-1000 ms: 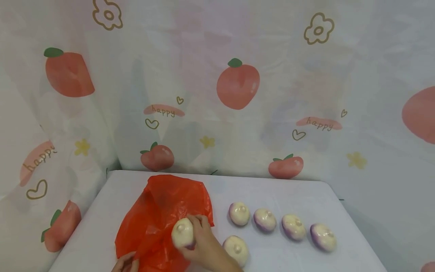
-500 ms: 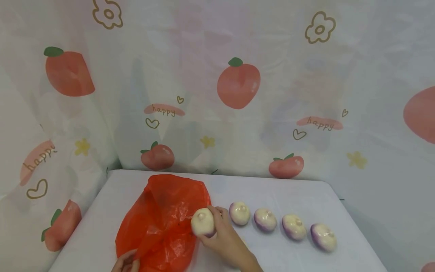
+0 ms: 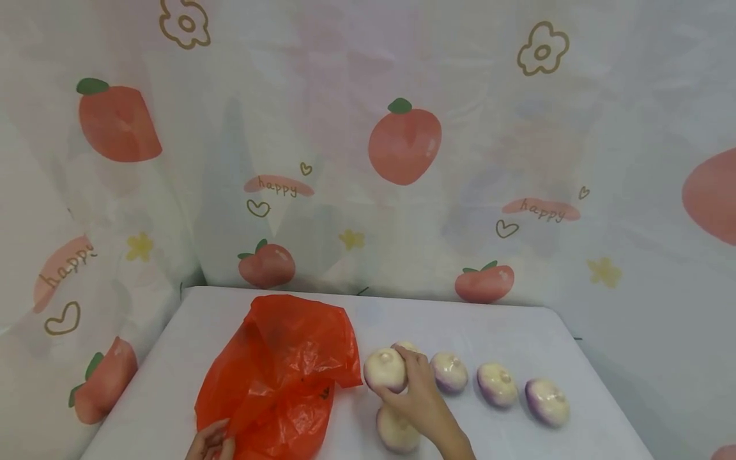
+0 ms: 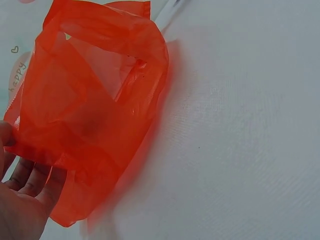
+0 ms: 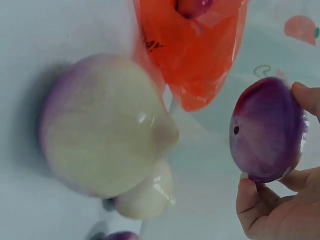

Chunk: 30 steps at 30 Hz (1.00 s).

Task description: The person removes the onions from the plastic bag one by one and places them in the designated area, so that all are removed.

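Observation:
My right hand (image 3: pixel 411 387) grips a pale turnip (image 3: pixel 384 369) just above the table, right of a crumpled red plastic bag (image 3: pixel 276 370). In the right wrist view its purple underside (image 5: pixel 267 130) faces the camera, with my fingers (image 5: pixel 250 194) curled round it. Another turnip (image 3: pixel 395 430) lies just below my right hand, and one (image 3: pixel 406 345) is half hidden behind it. Three more turnips (image 3: pixel 497 383) form a row to the right. My left hand (image 3: pixel 211 442) pinches the bag's near edge (image 4: pixel 75 165), thumb on top and fingers (image 4: pixel 30 177) beneath.
The white table (image 3: pixel 517 326) ends at a fruit-print curtain (image 3: pixel 402 191) at the back and on both sides. In the right wrist view a large turnip (image 5: pixel 105 125) on the table fills the left half.
My right hand has carried the turnip from over the bag's mouth rightwards, out past the bag's edge, to beside the row. The left hand has kept its hold on the bag.

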Motion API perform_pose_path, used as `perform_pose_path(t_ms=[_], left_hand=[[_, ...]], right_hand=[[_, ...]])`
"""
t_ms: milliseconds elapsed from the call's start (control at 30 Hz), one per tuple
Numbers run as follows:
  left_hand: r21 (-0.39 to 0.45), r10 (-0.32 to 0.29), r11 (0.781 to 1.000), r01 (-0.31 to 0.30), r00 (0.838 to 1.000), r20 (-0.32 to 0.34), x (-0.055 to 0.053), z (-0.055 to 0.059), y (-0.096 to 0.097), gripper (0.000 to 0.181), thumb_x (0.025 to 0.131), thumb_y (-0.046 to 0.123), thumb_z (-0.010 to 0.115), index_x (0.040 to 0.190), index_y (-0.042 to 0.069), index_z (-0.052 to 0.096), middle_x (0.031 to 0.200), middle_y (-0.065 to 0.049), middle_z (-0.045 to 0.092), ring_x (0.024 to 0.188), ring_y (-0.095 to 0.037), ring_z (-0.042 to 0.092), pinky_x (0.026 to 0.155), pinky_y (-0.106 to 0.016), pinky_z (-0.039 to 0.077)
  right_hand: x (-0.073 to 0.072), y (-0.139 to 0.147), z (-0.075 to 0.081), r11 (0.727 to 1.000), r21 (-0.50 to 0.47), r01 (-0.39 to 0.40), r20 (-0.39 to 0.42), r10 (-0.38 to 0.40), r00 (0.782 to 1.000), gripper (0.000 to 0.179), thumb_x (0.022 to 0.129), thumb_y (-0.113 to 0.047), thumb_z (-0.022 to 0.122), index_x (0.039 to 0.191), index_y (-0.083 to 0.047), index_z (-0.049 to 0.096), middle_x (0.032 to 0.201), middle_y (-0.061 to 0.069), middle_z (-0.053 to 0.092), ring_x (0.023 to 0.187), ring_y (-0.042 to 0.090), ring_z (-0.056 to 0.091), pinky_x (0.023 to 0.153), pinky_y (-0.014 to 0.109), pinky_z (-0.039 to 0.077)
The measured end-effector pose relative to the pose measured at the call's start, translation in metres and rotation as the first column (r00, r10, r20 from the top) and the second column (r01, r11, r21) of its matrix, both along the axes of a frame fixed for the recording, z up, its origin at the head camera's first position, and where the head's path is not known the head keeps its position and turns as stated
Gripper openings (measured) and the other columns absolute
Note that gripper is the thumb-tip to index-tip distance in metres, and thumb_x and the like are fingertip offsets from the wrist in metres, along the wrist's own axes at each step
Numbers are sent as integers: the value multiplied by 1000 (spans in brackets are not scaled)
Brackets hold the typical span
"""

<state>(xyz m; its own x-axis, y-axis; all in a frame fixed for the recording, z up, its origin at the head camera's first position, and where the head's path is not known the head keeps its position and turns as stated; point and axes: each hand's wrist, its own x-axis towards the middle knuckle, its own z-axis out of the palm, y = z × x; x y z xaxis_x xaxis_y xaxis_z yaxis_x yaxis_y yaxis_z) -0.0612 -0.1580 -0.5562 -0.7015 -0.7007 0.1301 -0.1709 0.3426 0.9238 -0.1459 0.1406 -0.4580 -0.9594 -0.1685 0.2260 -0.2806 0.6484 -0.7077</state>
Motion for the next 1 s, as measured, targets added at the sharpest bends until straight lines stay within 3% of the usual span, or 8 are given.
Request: perform_pose_path(t_ms=[133, 300, 533, 600, 667, 767, 833, 1000], left_hand=[[5, -14, 1000, 14, 1000, 1, 0, 2, -1, 20, 86, -5, 54, 104, 0, 62, 85, -13, 62, 64, -4, 55, 54, -17, 46], [33, -8, 999, 7, 1000, 26, 0, 5, -1, 18, 87, -2, 54, 103, -1, 63, 83, -14, 62, 60, -6, 54, 52, -20, 46], [62, -23, 998, 19, 998, 59, -1, 5, -1, 17, 89, 3, 54, 103, 0, 63, 86, -13, 63, 63, -8, 56, 54, -21, 47], [61, -34, 998, 30, 998, 58, -1, 3, -1, 21, 92, 16, 55, 104, 0, 63, 87, -13, 64, 65, -8, 56, 55, -20, 47], [62, -48, 997, 45, 997, 53, 0, 1, -2, 42, 93, 39, 52, 104, 0, 63, 89, -13, 64, 67, -8, 56, 56, -20, 47], [57, -66, 996, 63, 996, 54, 1, -1, -3, 67, 87, 62, 41, 104, 1, 63, 91, -13, 64, 68, -7, 57, 58, -21, 48], [58, -66, 996, 63, 996, 52, 1, 0, -4, 61, 89, 57, 45, 104, 1, 64, 91, -13, 65, 68, -7, 57, 58, -21, 48], [59, -63, 997, 59, 996, 64, 1, 4, -3, 22, 91, 15, 56, 104, 0, 64, 89, -13, 65, 67, -7, 57, 57, -20, 48]], right_hand=[[2, 11, -1, 999, -9, 37, -2, -37, 999, 72, 73, -34, 79, 131, -3, 48, 121, 13, 48, 112, 29, 43, 90, 49, 39], [4, 22, 0, 998, 7, 61, 56, -62, 997, 77, 74, -39, 78, 132, 0, 45, 123, 14, 48, 112, 29, 43, 88, 47, 39], [8, 42, -4, 995, -35, 96, 98, -93, 991, 76, 73, -37, 79, 129, 1, 45, 116, 10, 51, 86, 16, 47, 74, 32, 42], [9, 48, -6, 993, -42, 109, 102, -104, 989, 75, 74, -37, 79, 129, 1, 46, 116, 9, 51, 86, 15, 47, 73, 30, 42], [12, 55, -9, 992, -31, 125, 97, -122, 988, 74, 75, -38, 78, 130, 0, 46, 120, 10, 51, 92, 17, 50, 74, 31, 43], [15, 62, -12, 991, -12, 131, 62, -130, 990, 74, 76, -37, 77, 129, 4, 46, 124, 17, 51, 102, 25, 52, 77, 37, 45], [16, 66, -14, 991, -8, 134, 42, -134, 990, 75, 76, -36, 77, 129, 7, 45, 125, 21, 52, 105, 29, 52, 78, 41, 46], [19, 73, -20, 990, -18, 139, 39, -138, 990, 75, 75, -30, 79, 129, 9, 45, 123, 21, 53, 99, 26, 52, 72, 37, 48]])
